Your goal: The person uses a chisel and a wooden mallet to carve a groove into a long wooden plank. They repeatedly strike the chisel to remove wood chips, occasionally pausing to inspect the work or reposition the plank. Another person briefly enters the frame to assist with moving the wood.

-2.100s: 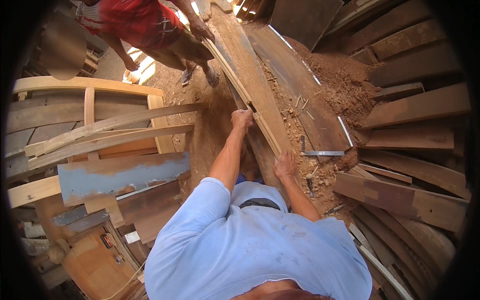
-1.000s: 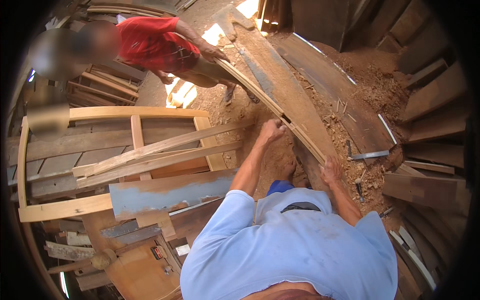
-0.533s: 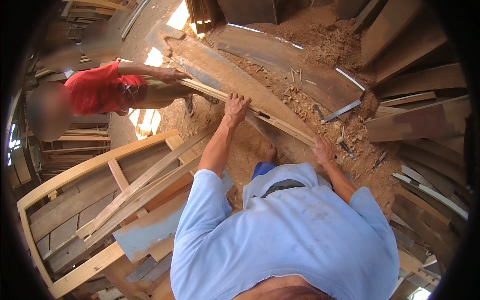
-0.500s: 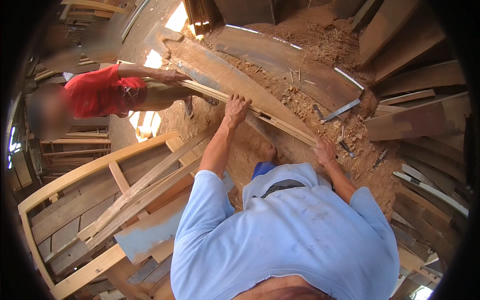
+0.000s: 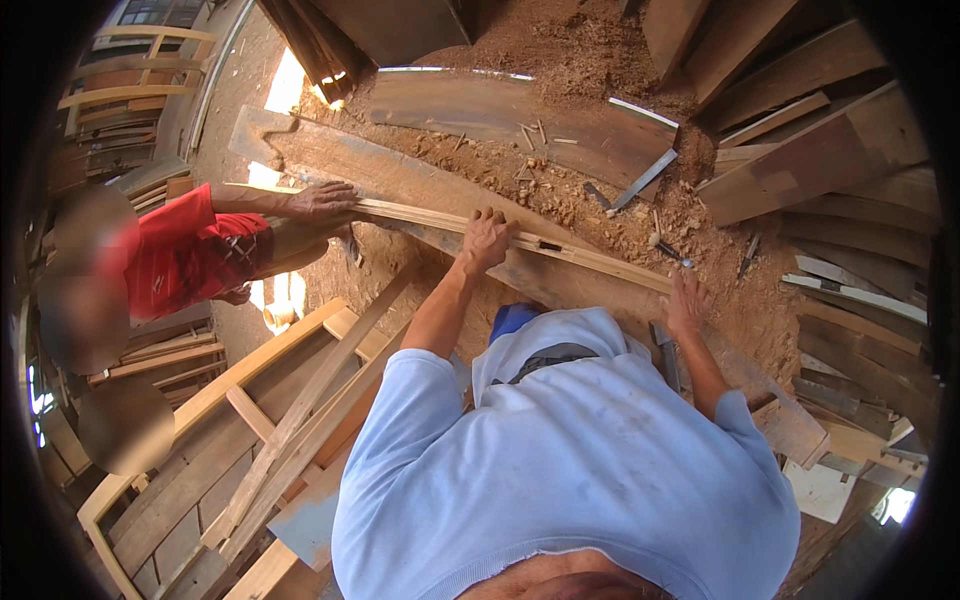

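A long pale wooden rail (image 5: pixel 605 263) with a dark slot in its upper face lies slantwise in front of me, over a wide board (image 5: pixel 400 160). My left hand (image 5: pixel 488 240) is closed around the rail, just left of the slot. At the rail's right end my right hand (image 5: pixel 687 303) grips it, the fingers bent over the end and partly hiding it. A co-worker's hand (image 5: pixel 325 199) rests at the rail's far left end.
The co-worker in a red shirt (image 5: pixel 178 255) stands at the left. Beyond the rail, a try square (image 5: pixel 645 178), a hammer (image 5: pixel 665 246) and a chisel (image 5: pixel 748 256) lie among wood shavings. A curved wooden frame (image 5: pixel 255 370) is at the lower left; dark boards (image 5: pixel 820 150) lean at the right.
The rail now slopes less steeply across the view, and both my hands still hold it. The co-worker's hand has flattened out at its left end. The whole view has shifted.
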A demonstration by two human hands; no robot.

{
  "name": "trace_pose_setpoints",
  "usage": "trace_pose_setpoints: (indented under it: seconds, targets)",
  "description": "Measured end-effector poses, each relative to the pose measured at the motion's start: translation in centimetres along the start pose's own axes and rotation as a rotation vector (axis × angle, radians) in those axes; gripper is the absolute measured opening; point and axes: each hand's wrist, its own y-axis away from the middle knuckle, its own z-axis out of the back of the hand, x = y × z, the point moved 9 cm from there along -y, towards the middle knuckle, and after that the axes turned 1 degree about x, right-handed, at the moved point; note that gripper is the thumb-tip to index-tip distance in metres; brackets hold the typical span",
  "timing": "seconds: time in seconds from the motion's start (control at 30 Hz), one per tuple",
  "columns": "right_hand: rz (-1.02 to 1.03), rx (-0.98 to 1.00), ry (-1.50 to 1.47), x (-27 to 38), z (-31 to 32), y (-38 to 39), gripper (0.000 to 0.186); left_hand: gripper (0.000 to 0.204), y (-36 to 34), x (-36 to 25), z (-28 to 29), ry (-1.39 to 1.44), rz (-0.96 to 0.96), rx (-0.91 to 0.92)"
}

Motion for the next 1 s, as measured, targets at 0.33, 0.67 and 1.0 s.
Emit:
trace_pose_setpoints:
  seconds: [0.33, 0.67, 1.0]
  targets:
    - [-0.375, 0.520, -0.278, -9.4, -14.6, 12.7, 0.067, 0.028, 0.2, -0.2, 0.3, 0.043, -0.050, -0.142]
    - [-0.456, 0.391, -0.261, -4.2, -11.4, 9.6, 0.043, 0.030, 0.1, 0.2, -0.7, 0.080, -0.149, -0.129]
    - [-1.023, -0.417, -0.856, 2.8, -15.9, 14.8, 0.039, 0.049, -3.6, -2.4, -1.8, 0.159, -0.632, 0.251]
